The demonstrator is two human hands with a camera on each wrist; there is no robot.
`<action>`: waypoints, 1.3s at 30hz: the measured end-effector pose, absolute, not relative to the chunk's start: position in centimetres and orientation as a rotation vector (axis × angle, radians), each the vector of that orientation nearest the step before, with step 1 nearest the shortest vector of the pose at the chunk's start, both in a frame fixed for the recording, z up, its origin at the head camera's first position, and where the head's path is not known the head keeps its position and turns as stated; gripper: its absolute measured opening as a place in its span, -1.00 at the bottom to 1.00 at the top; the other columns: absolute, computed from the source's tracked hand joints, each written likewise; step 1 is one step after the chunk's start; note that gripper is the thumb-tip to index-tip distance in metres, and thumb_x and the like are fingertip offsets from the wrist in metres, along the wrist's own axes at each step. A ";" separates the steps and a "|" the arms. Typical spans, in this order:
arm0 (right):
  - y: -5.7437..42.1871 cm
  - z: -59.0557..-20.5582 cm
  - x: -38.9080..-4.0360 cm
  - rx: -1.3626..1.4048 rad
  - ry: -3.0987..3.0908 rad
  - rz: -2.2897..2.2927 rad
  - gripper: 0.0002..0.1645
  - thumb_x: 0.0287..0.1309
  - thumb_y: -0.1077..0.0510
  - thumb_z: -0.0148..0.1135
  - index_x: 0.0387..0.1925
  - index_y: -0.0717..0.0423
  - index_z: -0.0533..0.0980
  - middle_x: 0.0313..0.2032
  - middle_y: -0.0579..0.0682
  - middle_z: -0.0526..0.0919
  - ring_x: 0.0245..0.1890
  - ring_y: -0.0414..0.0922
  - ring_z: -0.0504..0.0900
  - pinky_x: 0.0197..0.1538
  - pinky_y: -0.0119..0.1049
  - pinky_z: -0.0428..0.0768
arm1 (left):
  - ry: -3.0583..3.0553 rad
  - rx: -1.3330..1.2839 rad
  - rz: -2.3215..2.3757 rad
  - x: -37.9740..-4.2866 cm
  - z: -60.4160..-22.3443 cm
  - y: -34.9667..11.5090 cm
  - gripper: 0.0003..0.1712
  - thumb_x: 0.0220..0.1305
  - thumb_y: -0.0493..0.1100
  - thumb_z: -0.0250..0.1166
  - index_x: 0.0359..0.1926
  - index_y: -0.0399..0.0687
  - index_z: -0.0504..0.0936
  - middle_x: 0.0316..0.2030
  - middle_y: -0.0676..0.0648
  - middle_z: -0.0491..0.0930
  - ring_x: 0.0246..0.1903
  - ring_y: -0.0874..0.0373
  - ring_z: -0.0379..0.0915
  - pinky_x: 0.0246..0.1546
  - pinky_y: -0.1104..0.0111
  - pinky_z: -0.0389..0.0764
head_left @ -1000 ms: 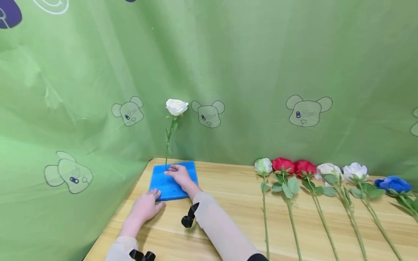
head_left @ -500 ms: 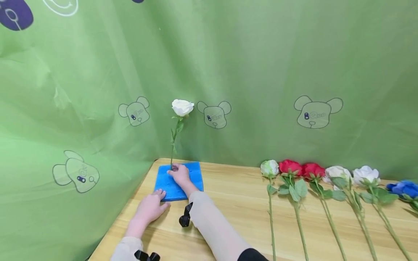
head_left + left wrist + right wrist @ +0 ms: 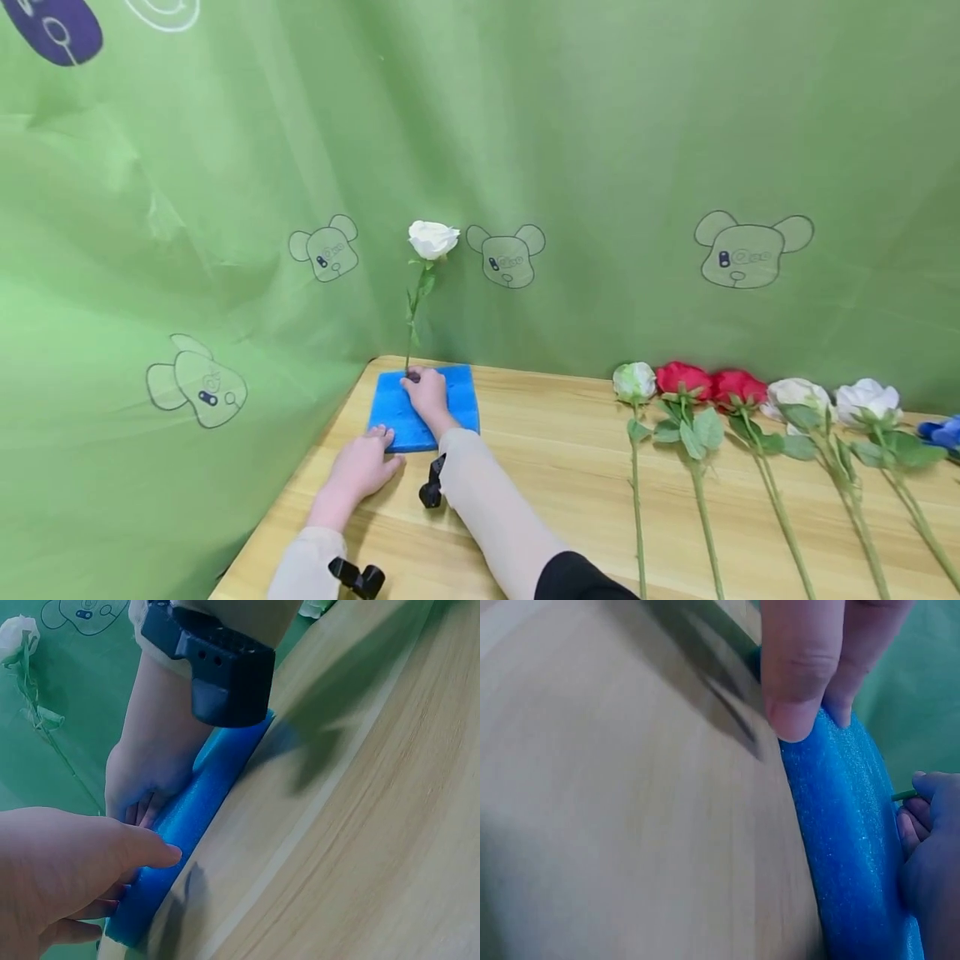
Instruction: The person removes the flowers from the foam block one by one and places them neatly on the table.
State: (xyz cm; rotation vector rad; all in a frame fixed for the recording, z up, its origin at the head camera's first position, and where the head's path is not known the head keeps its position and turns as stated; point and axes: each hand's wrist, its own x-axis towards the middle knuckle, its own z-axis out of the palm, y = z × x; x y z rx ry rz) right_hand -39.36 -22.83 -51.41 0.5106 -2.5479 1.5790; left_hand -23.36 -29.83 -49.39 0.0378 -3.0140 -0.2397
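Observation:
A white rose (image 3: 433, 240) stands nearly upright over a blue foam slab (image 3: 461, 396) at the table's far left corner. My right hand (image 3: 429, 396) pinches the low end of its green stem (image 3: 906, 796), right at the foam's top; the fingers cover the stem's foot. At the slab's front left corner rests my left hand (image 3: 362, 465), its fingers laid over the top and its thumb (image 3: 159, 851) against the front edge. Small holes or dents show on the slab between the hands.
On the right of the wooden table (image 3: 555, 467) several roses lie in a row, stems toward me: a pale green-white one (image 3: 634, 381), two red ones (image 3: 684, 379), two whitish ones (image 3: 868, 402) and a blue one (image 3: 941, 433). A green curtain (image 3: 600, 150) hangs behind and at left.
My right hand's fingers have closed on the stem near the foam; a second ago they were looser beside it. The left hand stays on the slab. The whole view has shifted slightly.

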 end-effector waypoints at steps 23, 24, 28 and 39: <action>-23.0 -52.1 -39.1 0.586 -2.461 1.385 -0.77 0.31 0.16 0.19 -0.13 0.17 0.68 -0.18 0.08 0.77 -0.13 0.02 0.73 -0.06 -0.18 0.69 | -3.039 0.094 -0.263 -22.9 -49.2 -29.7 -0.31 0.27 0.08 0.27 0.24 -0.33 0.48 0.29 -0.34 0.41 0.34 -0.22 0.31 0.34 -0.05 0.36; -22.9 -52.1 -39.0 0.592 -2.451 1.387 -0.76 0.31 0.16 0.19 -0.13 0.17 0.68 -0.18 0.09 0.77 -0.14 0.02 0.73 -0.07 -0.18 0.69 | -3.039 0.089 -0.257 -22.9 -49.3 -29.6 -0.32 0.27 0.08 0.27 0.23 -0.33 0.48 0.29 -0.34 0.42 0.33 -0.22 0.31 0.33 -0.05 0.37; -22.4 -52.1 -38.8 0.612 -2.410 1.356 -0.75 0.33 0.13 0.17 -0.13 0.16 0.68 -0.21 0.08 0.77 -0.18 0.01 0.73 -0.14 -0.23 0.69 | -3.040 0.082 -0.238 -23.0 -49.3 -29.5 -0.32 0.27 0.08 0.27 0.23 -0.34 0.49 0.28 -0.34 0.42 0.33 -0.22 0.32 0.32 -0.05 0.39; -22.5 -52.5 -39.6 0.575 -2.411 1.436 -0.72 0.35 0.11 0.15 -0.08 0.15 0.68 -0.17 0.03 0.78 -0.18 -0.05 0.73 -0.14 -0.22 0.69 | -3.034 0.077 -0.227 -23.1 -49.1 -29.2 -0.33 0.27 0.05 0.27 0.22 -0.35 0.49 0.27 -0.35 0.43 0.32 -0.23 0.33 0.31 -0.06 0.40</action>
